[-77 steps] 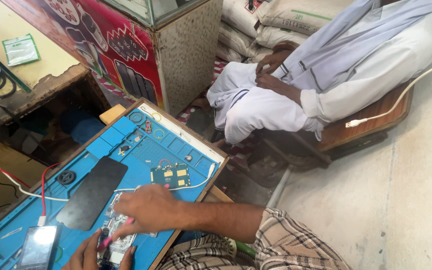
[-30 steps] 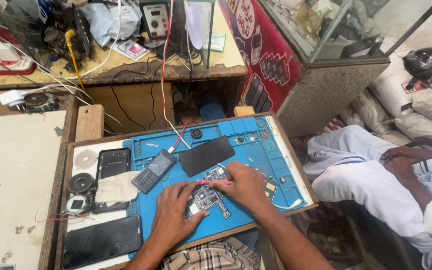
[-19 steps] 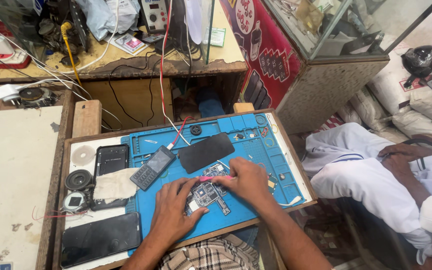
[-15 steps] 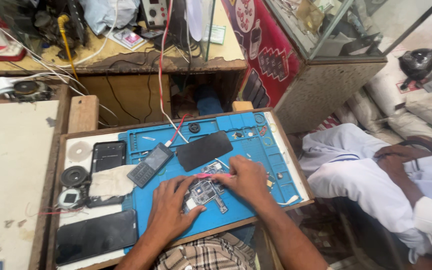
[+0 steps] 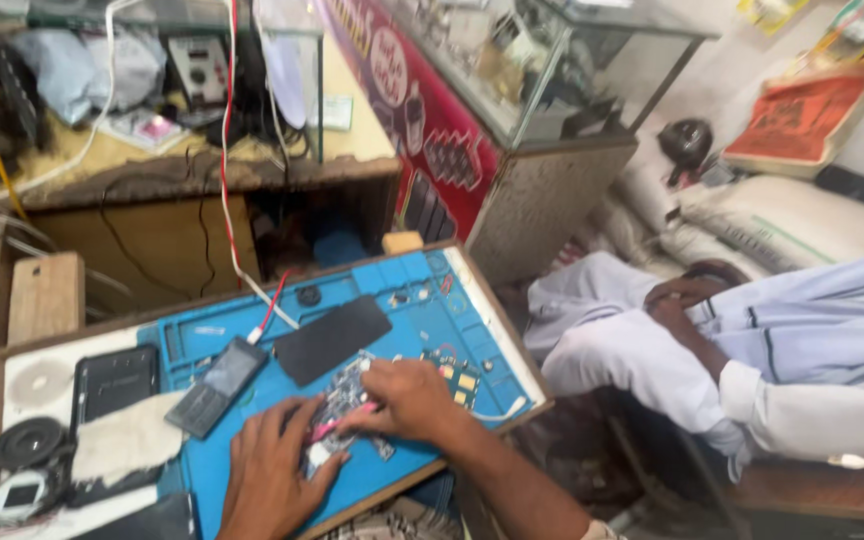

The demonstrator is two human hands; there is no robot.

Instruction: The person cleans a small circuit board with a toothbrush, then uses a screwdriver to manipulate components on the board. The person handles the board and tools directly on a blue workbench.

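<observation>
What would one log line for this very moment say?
left hand: flat beside circuit board | right hand: holds pink tool on board | surface: blue mat | nearby: keypad phone, black panel

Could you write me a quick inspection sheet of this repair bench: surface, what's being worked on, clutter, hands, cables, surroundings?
Surface: blue work mat on a wooden tray.
Job's things: circuit board; pink tool.
Clutter: black panel, grey keypad phone, dark phone, cloth.
Hands: left hand rests beside the board; right hand grips the pink tool.
Cables: red wire hanging down to the mat.
Surroundings: glass display case; seated person in pale clothes.
</observation>
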